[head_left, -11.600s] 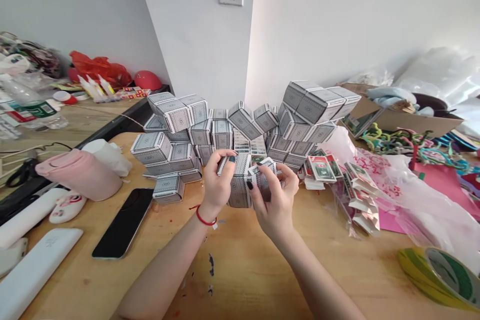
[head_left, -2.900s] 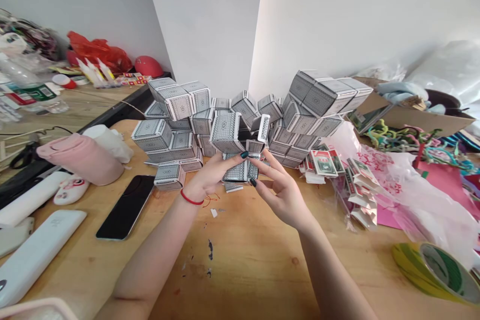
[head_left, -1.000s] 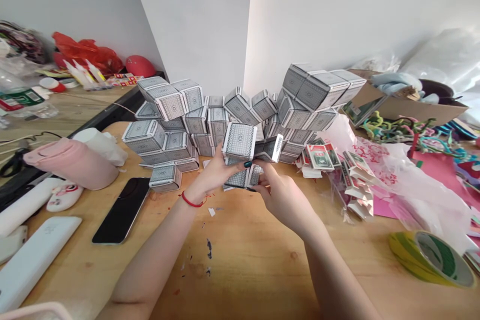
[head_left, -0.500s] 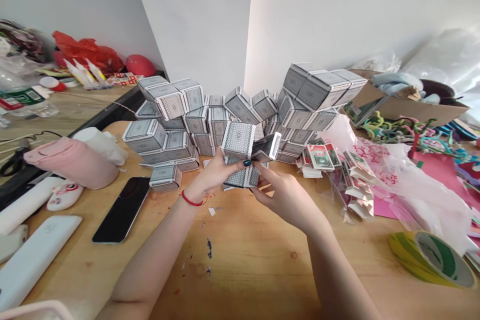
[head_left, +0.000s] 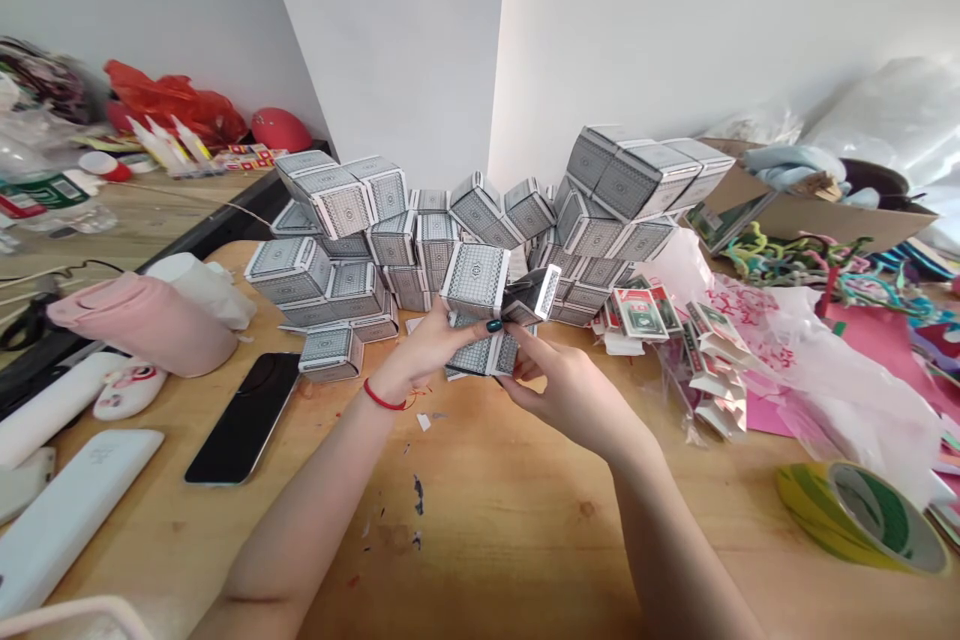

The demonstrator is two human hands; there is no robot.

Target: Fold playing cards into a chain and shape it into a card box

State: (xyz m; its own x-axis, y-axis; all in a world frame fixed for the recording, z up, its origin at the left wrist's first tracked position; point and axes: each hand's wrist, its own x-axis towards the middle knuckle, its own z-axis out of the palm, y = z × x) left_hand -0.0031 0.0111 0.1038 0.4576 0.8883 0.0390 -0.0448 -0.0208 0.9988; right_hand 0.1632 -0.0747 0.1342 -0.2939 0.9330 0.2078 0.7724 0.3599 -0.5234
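In the head view, both hands work at a joined group of grey patterned boxes folded from playing cards. My left hand (head_left: 431, 348) is closed around them, its thumb resting between an upper card box (head_left: 476, 278) and a lower card box (head_left: 474, 356). A dark folded card piece (head_left: 525, 298) with a white edge sticks out to the right of the upper box. My right hand (head_left: 566, 388) pinches at the lower box's right side, just under that piece; some of its fingers are hidden. Behind stand stacked card boxes at the left (head_left: 334, 200) and at the right (head_left: 637, 180).
Red and green card packets (head_left: 640, 313) lie right of the stacks, beside a crumpled plastic bag (head_left: 750, 310). A roll of yellow tape (head_left: 817, 510) is at front right. Leftward are a black phone (head_left: 244, 420), a pink bottle (head_left: 146, 325) and a white case (head_left: 79, 510). Paper scraps (head_left: 418, 495) dot the wooden table.
The dark folded card piece has tipped slightly, its white edge shifting a little left. Both hands keep nearly the same place and grip.
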